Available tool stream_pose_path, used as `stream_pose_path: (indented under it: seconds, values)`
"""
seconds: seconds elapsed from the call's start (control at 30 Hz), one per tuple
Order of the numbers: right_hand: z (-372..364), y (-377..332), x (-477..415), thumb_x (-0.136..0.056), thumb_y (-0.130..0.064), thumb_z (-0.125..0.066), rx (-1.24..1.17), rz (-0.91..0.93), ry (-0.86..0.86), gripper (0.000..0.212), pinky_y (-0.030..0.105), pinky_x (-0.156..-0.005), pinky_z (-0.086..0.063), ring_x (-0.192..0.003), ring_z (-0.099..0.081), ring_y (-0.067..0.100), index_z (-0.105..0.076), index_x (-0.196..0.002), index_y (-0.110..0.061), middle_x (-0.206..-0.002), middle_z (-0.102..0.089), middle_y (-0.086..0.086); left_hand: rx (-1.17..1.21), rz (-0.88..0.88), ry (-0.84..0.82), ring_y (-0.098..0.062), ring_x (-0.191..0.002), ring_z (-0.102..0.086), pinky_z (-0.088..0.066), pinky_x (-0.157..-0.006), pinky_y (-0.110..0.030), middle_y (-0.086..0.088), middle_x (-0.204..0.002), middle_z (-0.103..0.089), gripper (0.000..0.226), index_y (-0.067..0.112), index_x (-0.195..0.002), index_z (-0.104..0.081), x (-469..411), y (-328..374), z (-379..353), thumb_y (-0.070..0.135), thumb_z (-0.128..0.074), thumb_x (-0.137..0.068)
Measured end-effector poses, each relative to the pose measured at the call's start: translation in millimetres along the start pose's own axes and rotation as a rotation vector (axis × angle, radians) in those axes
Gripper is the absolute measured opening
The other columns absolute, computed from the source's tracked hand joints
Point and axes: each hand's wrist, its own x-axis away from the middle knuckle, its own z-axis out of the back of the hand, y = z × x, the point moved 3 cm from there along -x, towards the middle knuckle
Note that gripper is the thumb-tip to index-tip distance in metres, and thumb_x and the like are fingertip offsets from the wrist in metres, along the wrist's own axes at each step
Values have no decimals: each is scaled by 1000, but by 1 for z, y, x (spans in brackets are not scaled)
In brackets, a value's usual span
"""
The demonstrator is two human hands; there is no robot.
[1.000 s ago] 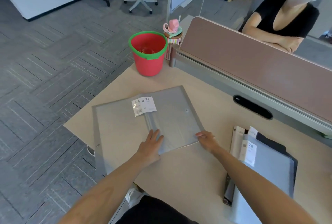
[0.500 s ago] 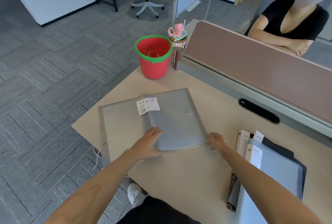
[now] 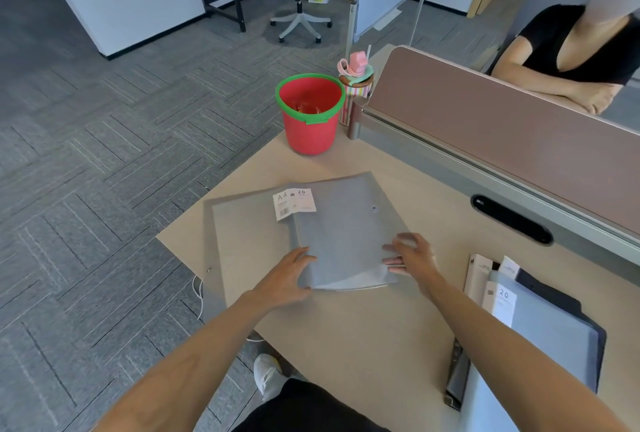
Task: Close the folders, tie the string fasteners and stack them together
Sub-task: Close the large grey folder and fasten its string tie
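An open grey folder [image 3: 339, 223] lies flat on the beige desk [image 3: 363, 338], with a white A4 label [image 3: 294, 203] on its spine. Its left cover [image 3: 242, 248] hangs past the desk's left edge, and a white string [image 3: 200, 293] dangles from it. My left hand [image 3: 287, 279] presses flat on the folder near the spine at the near edge. My right hand [image 3: 410, 255] holds the near right corner of the right half, whose top sheets curl up slightly. A small round fastener [image 3: 374, 208] sits on the right half.
A stack of other folders [image 3: 540, 320] lies at the near right of the desk. A red bucket [image 3: 310, 112] with a green rim stands at the far corner beside a pink-lidded cup [image 3: 356, 81]. A brown partition [image 3: 502, 119] runs along the back; a person sits behind it.
My right hand has slid from the folder's near right edge up onto its right corner. The left hand stays pressed near the spine. The view has shifted.
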Motion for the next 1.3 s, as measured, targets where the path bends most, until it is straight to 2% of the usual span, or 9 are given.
stream_pose_path:
  seconds: [0.13,0.27,0.47,0.57,0.73,0.8,0.9,1.03,1.3]
  values:
    - [-3,-11,6,-99,-7,-47,-14,75,-30,28,29,-56,-61,-59,-73,22,-50,-125,-18,-96,-73,14,206,162,18,-14,-143,-29,-28,-115,-29,2,-155,-28,66,18,-141,-43,5,-1,2,26,-63,-79]
    - [1,-21,11,-99,-2,-45,-135,62,-76,30,25,-60,-61,-62,-74,21,-54,-123,-17,-98,-72,14,475,306,220,-17,-137,-37,-30,-112,-31,0,-147,-38,53,16,-141,-44,5,1,13,28,-60,-92]
    - [5,-24,17,-98,2,-43,-357,-14,-202,33,17,-50,-55,-45,-62,9,-55,-124,-15,-87,-66,9,888,383,415,-22,-130,-49,-40,-110,-44,-5,-139,-54,56,12,-137,-48,-11,15,48,45,-54,-93]
    - [3,-24,17,-98,0,-42,-439,-34,-237,32,18,-44,-52,-39,-52,4,-56,-122,-18,-62,-62,-5,1030,317,439,-5,-115,-54,-43,-105,-36,9,-127,-58,42,20,-136,-47,-11,42,61,36,-53,-97]
    - [-5,-29,16,-98,-2,-44,-410,-1,-254,29,18,-44,-50,-39,-50,6,-60,-113,-22,-57,-60,-7,1127,279,412,5,-99,-56,-49,-87,-25,23,-112,-57,47,25,-138,-41,-12,61,58,25,-60,-95]
    - [-3,-32,16,-98,-3,-45,-346,33,-234,30,17,-44,-48,-38,-48,5,-58,-118,-21,-56,-57,-8,1191,307,413,1,-103,-57,-49,-96,-31,21,-118,-57,55,25,-141,-38,-10,64,57,25,-63,-93]
    - [4,-35,17,-98,-4,-46,-202,92,-153,31,17,-46,-49,-40,-51,6,-57,-121,-20,-69,-61,-4,1241,291,413,-2,-106,-58,-43,-107,-41,22,-117,-60,39,35,-125,-49,-13,64,59,25,-65,-91]
    - [14,-42,14,-98,-3,-44,-85,155,-20,31,19,-51,-53,-43,-59,9,-57,-120,-20,-87,-69,4,1274,277,369,-14,-134,-43,-34,-112,-54,15,-152,-39,88,34,-152,-17,-15,69,66,29,-72,-84]
    - [2,-57,12,-96,-2,-43,-75,220,-36,30,23,-56,-56,-49,-65,12,-55,-117,-20,-91,-71,5,1406,130,465,-17,-124,-57,-48,-102,-45,14,-137,-55,104,39,-153,-6,-22,90,91,-6,-67,-81]
